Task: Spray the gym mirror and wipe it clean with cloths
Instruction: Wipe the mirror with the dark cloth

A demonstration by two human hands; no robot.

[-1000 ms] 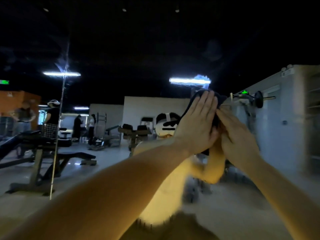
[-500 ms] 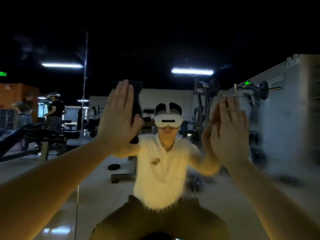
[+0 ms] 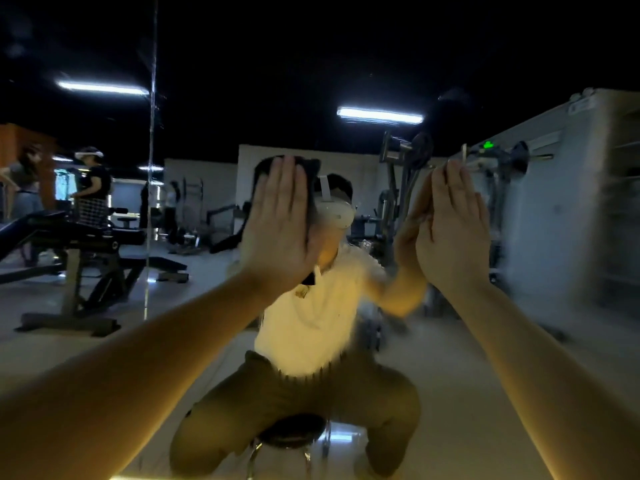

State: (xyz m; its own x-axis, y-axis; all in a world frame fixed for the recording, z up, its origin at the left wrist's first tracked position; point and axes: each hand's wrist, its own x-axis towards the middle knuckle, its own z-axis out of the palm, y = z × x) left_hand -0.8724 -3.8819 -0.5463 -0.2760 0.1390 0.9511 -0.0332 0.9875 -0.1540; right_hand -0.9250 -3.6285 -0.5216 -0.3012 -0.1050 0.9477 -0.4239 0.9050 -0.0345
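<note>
Head view is showing the gym mirror [image 3: 207, 81] filling the whole scene straight ahead of the person, its glass standing upright and running past every edge of the frame. A vertical seam [image 3: 151, 168] is running down the glass, well to the left of both hands. The left hand [image 3: 280, 230] is lying flat with straight fingers, pressing a dark cloth [image 3: 311, 167] against the glass at about the height of the reflected head. The right hand [image 3: 450, 233] is lying just as flat on the glass further right, apart from the left; whether a cloth is under it cannot be told. The cloth is showing above and beside the left fingertips. Wiping is probably under way, with the left hand nearer the seam. Open glass is lying above, below and to either side, so strokes are likely free in any direction. The glass at the far right is looking hazy, though blur may be the cause.
</note>
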